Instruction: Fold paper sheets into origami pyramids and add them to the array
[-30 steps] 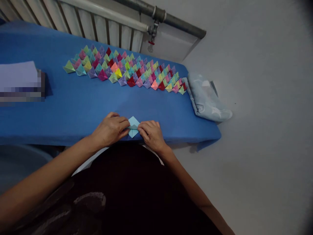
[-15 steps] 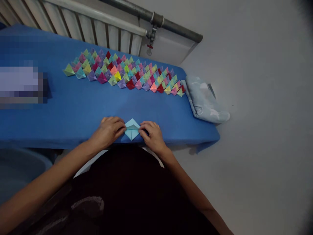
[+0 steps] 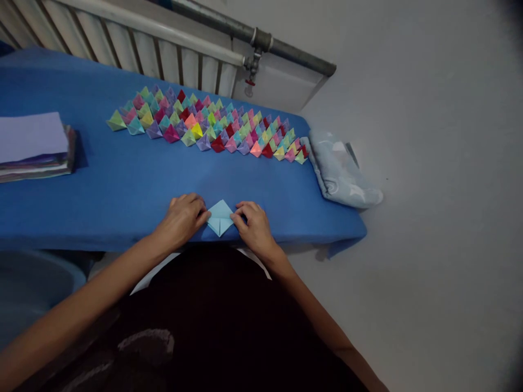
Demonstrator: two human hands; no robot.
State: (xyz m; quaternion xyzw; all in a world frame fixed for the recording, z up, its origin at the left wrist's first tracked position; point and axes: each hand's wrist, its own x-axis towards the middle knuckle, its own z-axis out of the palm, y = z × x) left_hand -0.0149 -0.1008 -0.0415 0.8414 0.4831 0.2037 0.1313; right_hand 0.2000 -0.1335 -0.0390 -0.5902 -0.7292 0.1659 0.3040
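Observation:
A light blue folded paper [image 3: 220,216] lies as a flat diamond near the front edge of the blue cloth-covered table [image 3: 134,190]. Its upper half looks smooth, with a crease across the middle and a vertical line below. My left hand [image 3: 183,218] pinches its left corner between thumb and fingers. At the right corner, my right hand [image 3: 253,226] grips the paper the same way. Farther back stand several rows of small folded paper boats [image 3: 210,125] in many colours.
On the left sits a stack of paper [image 3: 35,144]. A folded grey-blue patterned cloth [image 3: 341,171] rests at the table's right end. Behind are a white radiator [image 3: 147,41] and a pipe with a valve [image 3: 255,60]. A blue basin [image 3: 36,288] stands below the table at left.
The open pocket across the middle of the light blue paper has flattened. Both hands stay at its side corners.

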